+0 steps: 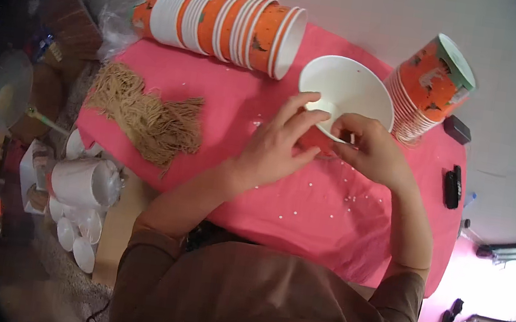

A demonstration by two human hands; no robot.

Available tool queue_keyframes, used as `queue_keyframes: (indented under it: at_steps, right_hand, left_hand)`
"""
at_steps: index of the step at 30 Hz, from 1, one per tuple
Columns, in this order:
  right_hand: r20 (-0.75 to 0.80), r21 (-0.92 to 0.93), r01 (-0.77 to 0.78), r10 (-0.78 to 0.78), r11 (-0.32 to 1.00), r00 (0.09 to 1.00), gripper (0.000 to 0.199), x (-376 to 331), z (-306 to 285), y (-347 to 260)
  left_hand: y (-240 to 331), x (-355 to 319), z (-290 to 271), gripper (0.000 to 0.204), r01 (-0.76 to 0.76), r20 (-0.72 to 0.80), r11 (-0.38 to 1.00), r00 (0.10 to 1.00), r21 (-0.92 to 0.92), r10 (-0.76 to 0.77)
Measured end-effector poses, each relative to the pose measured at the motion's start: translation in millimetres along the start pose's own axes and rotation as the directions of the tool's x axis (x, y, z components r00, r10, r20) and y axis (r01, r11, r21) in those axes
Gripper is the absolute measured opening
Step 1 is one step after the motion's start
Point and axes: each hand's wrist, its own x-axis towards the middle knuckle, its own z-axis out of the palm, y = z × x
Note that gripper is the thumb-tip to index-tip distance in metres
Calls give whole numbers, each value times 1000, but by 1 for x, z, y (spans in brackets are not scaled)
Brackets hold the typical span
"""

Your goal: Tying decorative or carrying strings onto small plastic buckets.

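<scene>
A round paper bucket [346, 85] with a white inside stands on the pink tablecloth in front of me, its mouth toward me. My left hand [288, 132] is at the left part of its near rim, fingers spread, two fingertips over the rim and the thumb outside. My right hand [373, 149] is closed at the near rim, fingers bent inside and thumb outside, pinching the edge. Anything small between those fingertips is hidden. To the left lies a loose bundle of tan cords [147, 114].
A long stack of orange and white buckets [223, 26] lies at the back left. Another stack [428, 79] stands upside down at the back right. Small white dots [295, 213] dot the pink cloth [234, 190]. A black tool [453, 187] lies right; white tubs [82, 183] stand lower left.
</scene>
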Motion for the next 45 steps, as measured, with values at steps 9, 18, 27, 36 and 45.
queue_keyframes:
  at_steps: [9, 18, 27, 36, 45]
  right_hand:
    - [-200, -212, 133, -177, 968, 964, 10, -6, 17, 1]
    - [-215, -229, 66, -116, 971, 970, 11, -4, 21, -1]
    - [-223, -254, 79, -138, 964, 965, 15, -4, 22, 1]
    - [-236, -217, 107, -159, 970, 959, 9, -6, 21, -1]
    - [-278, -177, 113, -160, 978, 947, 14, -1, 26, -3]
  left_hand:
    - [-36, -40, -94, 14, 131, 41, 850, 984, 510, -176]
    - [-52, -61, -163, 13, 99, 145, 630, 935, 770, -324]
    - [-54, -66, -159, 8, 130, 115, 583, 924, 802, -365]
    - [-42, -56, -164, 11, 153, 61, 669, 956, 727, -285]
    - [-7, -39, -68, 5, 374, 50, 896, 926, -238, -373]
